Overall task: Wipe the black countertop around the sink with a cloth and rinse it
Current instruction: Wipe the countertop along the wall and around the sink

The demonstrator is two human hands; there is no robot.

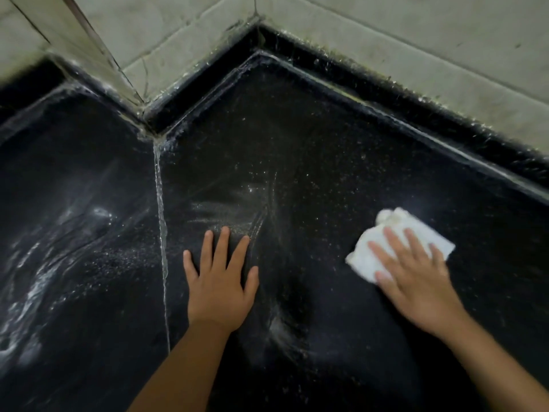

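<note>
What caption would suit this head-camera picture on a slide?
Right hand presses a white cloth flat on the wet black countertop; left hand rests open beside it.

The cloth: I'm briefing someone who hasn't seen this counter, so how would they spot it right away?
Start from the black countertop that runs into the tiled wall corner. On its right side, the right hand lies flat on the cloth, fingers spread. It is a small crumpled white rag, the only white thing on the dark wet stone.

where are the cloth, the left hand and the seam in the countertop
cloth (416,230): head view, on the bare white fabric above the fingers
left hand (219,281): head view, on the back of the hand
seam (162,221): head view, on the pale line between the slabs
</note>
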